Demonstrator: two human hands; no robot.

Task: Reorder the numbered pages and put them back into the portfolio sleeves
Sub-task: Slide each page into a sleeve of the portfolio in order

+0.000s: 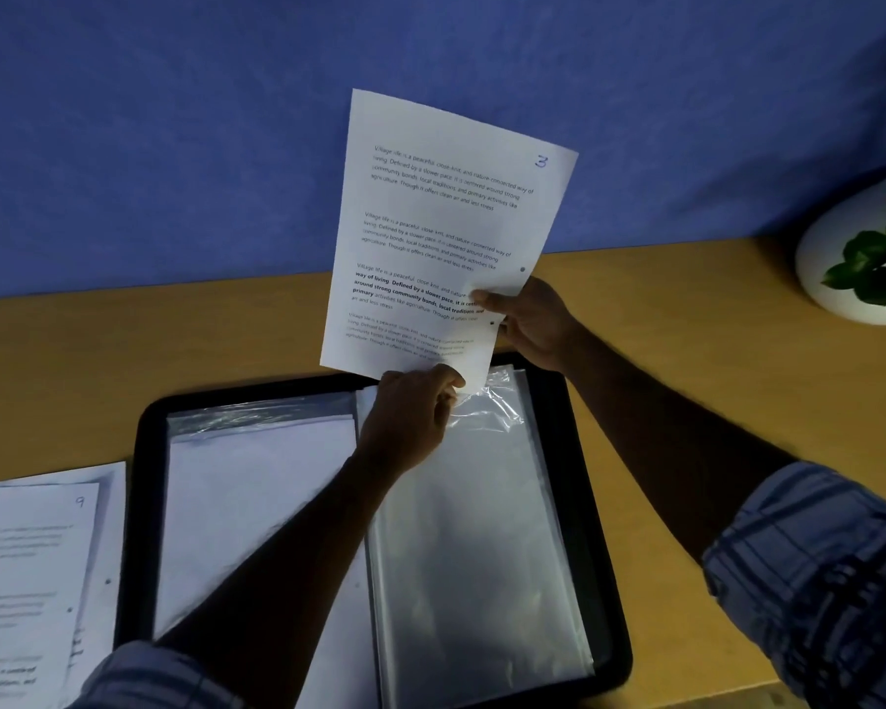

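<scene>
While both hands, left point(410, 417) and right point(530, 319), pinch page 3 point(446, 232), bottom edge meets sleeve mouth point(487, 401).

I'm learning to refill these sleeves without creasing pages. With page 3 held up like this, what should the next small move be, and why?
Probably slide page 3 down into the sleeve. Its bottom corner already sits at the sleeve's crinkled top, which the left hand pinches, while the right hand steadies the page's edge.
</scene>
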